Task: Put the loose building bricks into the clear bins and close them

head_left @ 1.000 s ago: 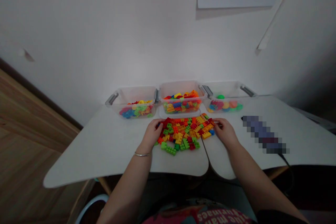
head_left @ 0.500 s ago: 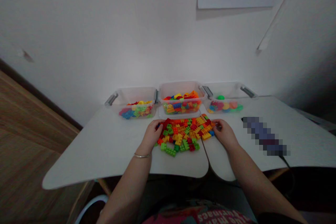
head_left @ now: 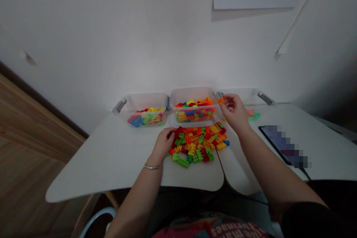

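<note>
Left hand (head_left: 163,145) on the near edge of the plastic brick pile (head_left: 196,143) on the white desk (head_left: 111,163), fingers (head_left: 170,136) together, grip unclear. Right hand (head_left: 236,113) raised, fingers (head_left: 225,98) clamped on 1 orange brick (head_left: 221,100), just beside the middle clear plastic bin (head_left: 192,95), 1 of 3 in a row.

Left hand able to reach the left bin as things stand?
Probably yes: the left hand rests at the edge of the brick pile, and the left bin sits just ahead, with nothing between them.
</note>
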Action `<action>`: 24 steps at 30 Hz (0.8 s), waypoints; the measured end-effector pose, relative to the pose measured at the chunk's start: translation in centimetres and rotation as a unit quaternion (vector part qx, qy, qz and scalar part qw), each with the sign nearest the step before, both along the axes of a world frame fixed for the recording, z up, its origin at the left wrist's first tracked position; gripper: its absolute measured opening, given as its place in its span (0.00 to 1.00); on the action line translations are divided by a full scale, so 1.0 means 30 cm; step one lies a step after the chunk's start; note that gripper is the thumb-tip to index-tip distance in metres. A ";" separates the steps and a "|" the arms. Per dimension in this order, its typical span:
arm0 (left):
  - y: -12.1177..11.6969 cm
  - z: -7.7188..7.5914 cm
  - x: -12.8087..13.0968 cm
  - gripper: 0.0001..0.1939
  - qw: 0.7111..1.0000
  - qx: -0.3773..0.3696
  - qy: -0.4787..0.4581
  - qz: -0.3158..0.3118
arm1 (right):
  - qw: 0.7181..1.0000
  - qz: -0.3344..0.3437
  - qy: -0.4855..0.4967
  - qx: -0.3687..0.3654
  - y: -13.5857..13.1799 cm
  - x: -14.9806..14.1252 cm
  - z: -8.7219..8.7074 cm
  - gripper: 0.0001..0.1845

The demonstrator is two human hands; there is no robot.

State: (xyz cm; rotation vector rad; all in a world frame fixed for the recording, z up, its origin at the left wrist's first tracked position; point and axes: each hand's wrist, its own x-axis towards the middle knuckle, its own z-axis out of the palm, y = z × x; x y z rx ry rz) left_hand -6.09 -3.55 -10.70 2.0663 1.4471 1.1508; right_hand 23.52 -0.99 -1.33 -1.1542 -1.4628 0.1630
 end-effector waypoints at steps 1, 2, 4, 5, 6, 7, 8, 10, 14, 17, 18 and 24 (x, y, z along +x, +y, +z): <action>0.000 -0.001 0.000 0.13 1.000 0.000 -0.001 0.000 | 1.000 0.008 -0.009 -0.003 0.035 -0.020 0.024 0.15; 0.000 -0.002 0.001 0.13 1.000 0.000 -0.003 0.000 | 1.000 0.013 -0.016 -0.013 0.070 -0.042 0.042 0.15; 0.001 -0.005 0.001 0.13 1.000 -0.001 -0.006 0.001 | 0.998 0.025 -0.031 -0.038 0.136 -0.085 0.067 0.14; 0.002 -0.007 0.000 0.13 1.000 -0.002 -0.009 0.002 | 0.997 0.030 -0.045 -0.059 0.165 -0.105 0.073 0.13; 0.002 -0.008 0.000 0.13 1.000 -0.004 -0.011 0.004 | 0.994 0.027 -0.063 -0.084 0.190 -0.124 0.077 0.12; 0.002 -0.010 0.000 0.13 1.000 -0.005 -0.014 0.005 | 0.990 0.020 -0.088 -0.112 0.210 -0.142 0.079 0.11; 0.002 -0.012 -0.001 0.13 1.000 -0.006 -0.016 0.005 | 0.983 0.008 -0.118 -0.143 0.225 -0.157 0.080 0.09; 0.002 -0.015 -0.002 0.13 1.000 -0.007 -0.019 0.003 | 0.962 -0.021 -0.181 -0.203 0.242 -0.179 0.080 0.05; 0.003 -0.020 -0.005 0.13 1.000 -0.010 -0.021 0.001 | 0.927 -0.054 -0.249 -0.276 0.240 -0.198 0.082 0.05; 0.005 -0.022 -0.006 0.13 1.000 -0.018 -0.018 0.001 | 0.921 -0.053 -0.255 -0.289 0.232 -0.197 0.085 0.07; 0.005 -0.022 -0.006 0.13 1.000 -0.020 -0.018 0.000 | 0.924 -0.048 -0.251 -0.284 0.229 -0.194 0.084 0.07; 0.005 -0.025 -0.004 0.14 0.999 -0.023 -0.021 -0.015 | 0.981 -0.013 -0.188 -0.039 0.156 -0.187 0.054 0.11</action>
